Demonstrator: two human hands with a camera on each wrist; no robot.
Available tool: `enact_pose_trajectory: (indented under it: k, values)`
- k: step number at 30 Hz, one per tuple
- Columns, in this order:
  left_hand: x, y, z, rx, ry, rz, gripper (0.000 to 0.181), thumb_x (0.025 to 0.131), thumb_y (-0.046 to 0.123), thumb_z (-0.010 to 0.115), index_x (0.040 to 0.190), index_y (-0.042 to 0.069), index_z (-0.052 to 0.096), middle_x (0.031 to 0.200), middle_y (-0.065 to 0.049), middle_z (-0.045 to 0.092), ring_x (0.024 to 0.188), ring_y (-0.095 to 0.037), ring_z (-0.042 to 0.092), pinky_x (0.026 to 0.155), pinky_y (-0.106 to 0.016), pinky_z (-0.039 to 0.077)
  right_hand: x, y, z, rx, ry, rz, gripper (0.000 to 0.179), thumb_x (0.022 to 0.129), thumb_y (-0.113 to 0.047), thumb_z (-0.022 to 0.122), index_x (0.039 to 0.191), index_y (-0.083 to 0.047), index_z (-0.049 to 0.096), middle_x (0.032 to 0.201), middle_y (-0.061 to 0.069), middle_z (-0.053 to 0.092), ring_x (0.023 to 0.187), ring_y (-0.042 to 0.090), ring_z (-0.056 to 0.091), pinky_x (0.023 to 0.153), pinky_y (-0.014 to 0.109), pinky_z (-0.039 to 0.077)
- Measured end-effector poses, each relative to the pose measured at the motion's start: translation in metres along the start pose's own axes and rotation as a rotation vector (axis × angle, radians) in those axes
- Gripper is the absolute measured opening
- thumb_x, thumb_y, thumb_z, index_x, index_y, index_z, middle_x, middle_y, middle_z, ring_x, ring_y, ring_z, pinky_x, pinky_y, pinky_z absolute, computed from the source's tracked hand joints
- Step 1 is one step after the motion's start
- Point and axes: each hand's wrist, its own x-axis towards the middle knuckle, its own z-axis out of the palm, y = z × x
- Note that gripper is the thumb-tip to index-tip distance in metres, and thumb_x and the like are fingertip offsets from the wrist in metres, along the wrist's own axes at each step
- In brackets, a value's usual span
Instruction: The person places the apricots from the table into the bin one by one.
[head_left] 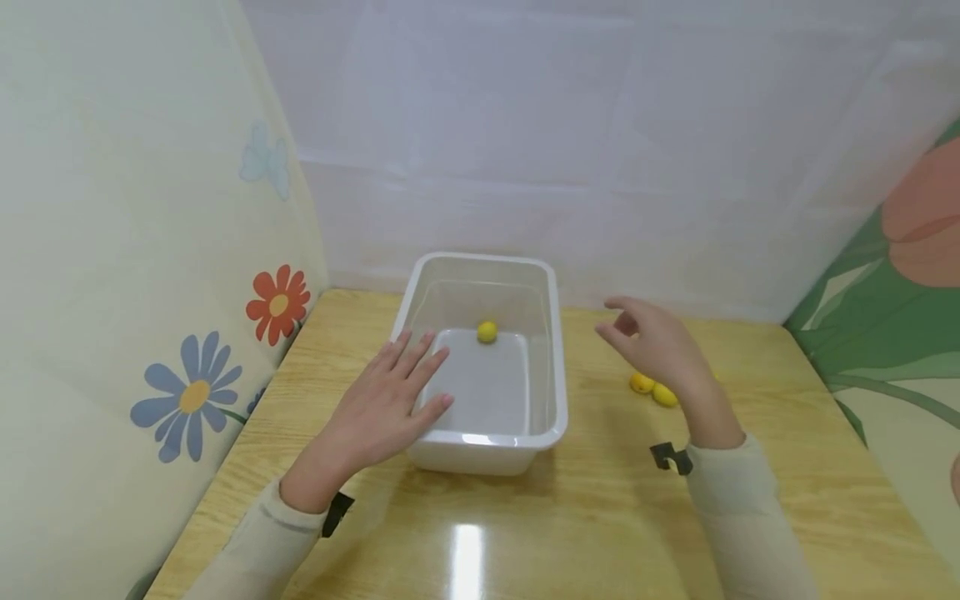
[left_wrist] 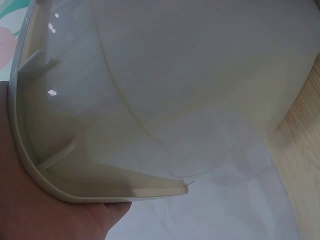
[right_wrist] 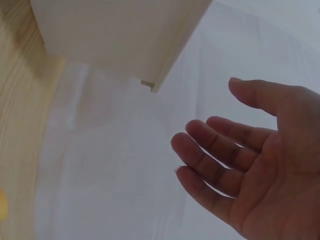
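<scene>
A white plastic tub (head_left: 555, 375) stands on the wooden table, with one yellow lemon (head_left: 487, 332) on its floor near the far wall. My left hand (head_left: 390, 400) lies over the tub's left rim near the front corner, fingers straight and spread. In the left wrist view the tub's underside rim (left_wrist: 25, 170) runs right along that hand. Raised to the right of the tub, my right hand (head_left: 660, 337) has its thumb and fingers apart with nothing between them. Below and behind it on the table lie several yellow lemons (head_left: 664, 395), partly hidden by the hand.
The wooden table (head_left: 600, 517) ends at a white sheet (head_left: 480, 108) hung behind it. Cloths printed with flowers stand at the left (head_left: 195, 396) and right (head_left: 885, 308). Black straps (head_left: 670, 458) sit at the wrists.
</scene>
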Motion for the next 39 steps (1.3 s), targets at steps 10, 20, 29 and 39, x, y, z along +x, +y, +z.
enact_pose_trajectory:
  k: [10,20,29,39]
  values:
    - [0.000,-0.001,0.001,-0.003,-0.001,-0.001,0.069,0.103,0.054,0.044,0.158,0.013,0.036,0.168,-0.011,0.020,0.155,-0.038,0.011,0.126,-0.052,0.012,-0.015,0.025,-0.006,0.002,-0.025,0.089,0.066,0.102,-0.053,0.053,0.147,-0.005,0.049,0.123,0.021,0.065,0.113,0.038,0.060,0.096,0.060,0.049]
    - [-0.001,-0.001,0.000,-0.012,0.008,0.001,0.068,0.103,0.052,0.046,0.157,0.013,0.038,0.167,-0.011,0.022,0.155,-0.039,0.012,0.125,-0.052,0.013,-0.025,0.054,0.001,0.003,-0.067,0.146,0.069,0.103,-0.052,0.051,0.148,0.000,0.046,0.127,0.028,0.062,0.116,0.043,0.059,0.097,0.062,0.048]
    - [0.000,-0.002,0.002,-0.008,0.011,0.003,0.067,0.103,0.052,0.046,0.157,0.013,0.039,0.167,-0.013,0.024,0.155,-0.039,0.013,0.125,-0.053,0.014,-0.033,0.081,0.007,0.021,-0.113,0.216,0.076,0.102,-0.058,0.046,0.151,0.000,0.041,0.131,0.031,0.059,0.117,0.046,0.058,0.093,0.062,0.050]
    - [0.000,-0.002,0.001,0.001,-0.004,0.003,0.068,0.103,0.053,0.045,0.158,0.013,0.038,0.167,-0.011,0.022,0.155,-0.038,0.013,0.126,-0.052,0.013,-0.036,0.100,0.023,0.012,-0.127,0.239,0.070,0.104,-0.050,0.049,0.148,0.004,0.043,0.128,0.034,0.059,0.111,0.047,0.061,0.086,0.058,0.055]
